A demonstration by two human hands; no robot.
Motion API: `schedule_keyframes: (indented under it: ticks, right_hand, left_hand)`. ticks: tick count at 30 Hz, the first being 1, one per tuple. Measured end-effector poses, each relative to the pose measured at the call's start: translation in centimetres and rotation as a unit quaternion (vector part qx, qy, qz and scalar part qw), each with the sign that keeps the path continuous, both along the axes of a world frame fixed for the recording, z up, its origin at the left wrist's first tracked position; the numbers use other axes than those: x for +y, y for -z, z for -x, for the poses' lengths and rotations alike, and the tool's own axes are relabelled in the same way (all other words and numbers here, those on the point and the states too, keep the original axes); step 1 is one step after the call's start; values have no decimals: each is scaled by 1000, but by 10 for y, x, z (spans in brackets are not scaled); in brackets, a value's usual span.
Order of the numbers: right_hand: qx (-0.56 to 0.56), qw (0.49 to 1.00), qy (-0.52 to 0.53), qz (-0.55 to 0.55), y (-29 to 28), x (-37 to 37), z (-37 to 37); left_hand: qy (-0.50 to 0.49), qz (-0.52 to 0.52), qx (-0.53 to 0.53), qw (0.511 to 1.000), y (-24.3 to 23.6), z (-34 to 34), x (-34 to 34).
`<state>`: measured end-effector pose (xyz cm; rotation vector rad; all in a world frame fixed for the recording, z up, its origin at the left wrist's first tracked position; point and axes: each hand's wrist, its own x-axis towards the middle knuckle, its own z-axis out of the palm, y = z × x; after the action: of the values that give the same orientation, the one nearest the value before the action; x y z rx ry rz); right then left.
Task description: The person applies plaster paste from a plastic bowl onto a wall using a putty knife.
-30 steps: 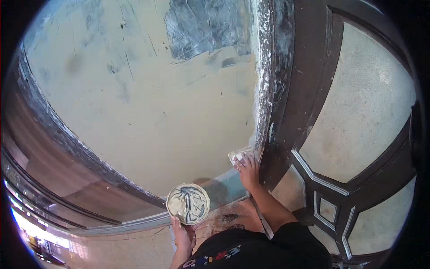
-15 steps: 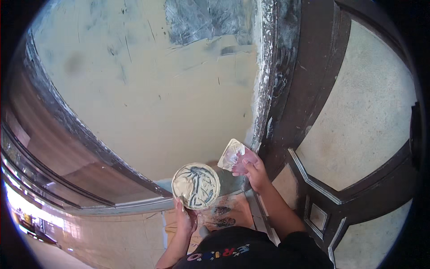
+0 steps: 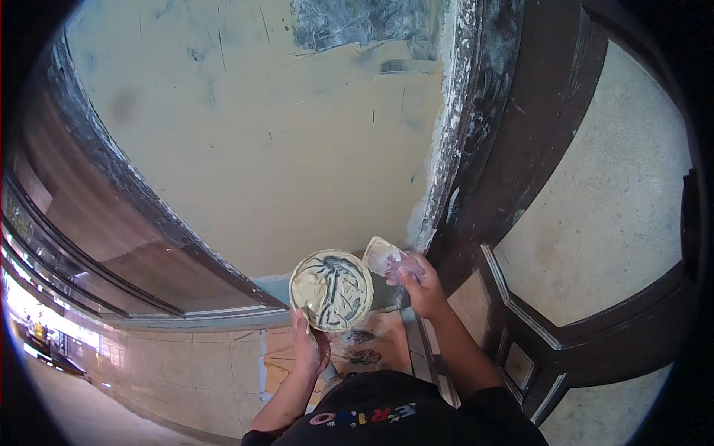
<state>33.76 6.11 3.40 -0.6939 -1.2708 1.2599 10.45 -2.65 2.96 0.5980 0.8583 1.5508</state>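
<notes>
My left hand (image 3: 310, 343) is closed round a round, shallow container (image 3: 329, 290) of cream paste, its surface streaked with dark lines. My right hand (image 3: 420, 286) grips a flat, pale spreader (image 3: 379, 253) smeared with paste, held close beside the container's right rim. Behind them stands a beige, smoothed wall panel (image 3: 275, 178) with blue-grey marks and a rough grey patch (image 3: 357, 22) high up. Its right border (image 3: 465, 89) is flaked white and grey.
A dark door frame with pale panels (image 3: 587, 193) stands at the right, a brown, glazed frame (image 3: 141, 260) at the left. Below are tiles (image 3: 208, 372) and a stained orange sheet (image 3: 383, 346) under me. Bright daylight shows at the far left.
My right hand has drawn the spreader back from the panel's lower right edge and turned it toward the container. My left hand has raised the container up the view.
</notes>
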Motion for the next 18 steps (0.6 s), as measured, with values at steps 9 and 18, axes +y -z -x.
schedule_keyframes:
  ticks: [9,18]
  right_hand:
    - [-403,858,174,-266,-5,-10,15]
    - [-417,847,201,-261,-8,-11,35]
  left_hand:
    - [33,-12,-25,999,-13,18,8]
    - [79,-4,-47,996,-20,25,8]
